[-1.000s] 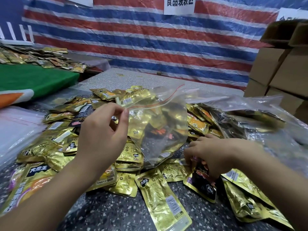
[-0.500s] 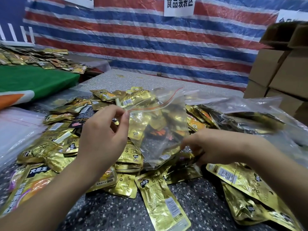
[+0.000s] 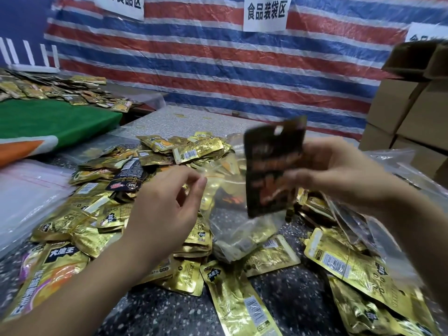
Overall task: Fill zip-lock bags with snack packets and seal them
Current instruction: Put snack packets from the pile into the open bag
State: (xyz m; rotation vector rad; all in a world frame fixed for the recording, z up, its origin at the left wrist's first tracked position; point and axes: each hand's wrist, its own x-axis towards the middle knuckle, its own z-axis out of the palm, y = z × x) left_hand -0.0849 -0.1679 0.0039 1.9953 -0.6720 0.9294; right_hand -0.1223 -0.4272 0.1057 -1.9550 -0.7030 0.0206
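My right hand (image 3: 337, 175) holds a black snack packet (image 3: 271, 166) upright, blurred, above the mouth of a clear zip-lock bag (image 3: 232, 214). The bag has gold packets inside and rests on the pile. My left hand (image 3: 167, 204) pinches the bag's upper left rim between thumb and forefinger. Gold snack packets (image 3: 97, 214) lie heaped across the speckled table (image 3: 286, 294), with more gold packets (image 3: 346, 265) at the right.
A stack of empty clear bags (image 3: 26, 190) lies at the left. A green-covered table (image 3: 55, 124) with more packets stands behind it. Cardboard boxes (image 3: 412, 112) are stacked at the right. A large clear plastic bag (image 3: 385, 156) lies behind my right hand.
My right hand has lifted from the table's pile, bringing up a black packet to the bag's mouth. The left hand keeps its pinch on the bag's rim.
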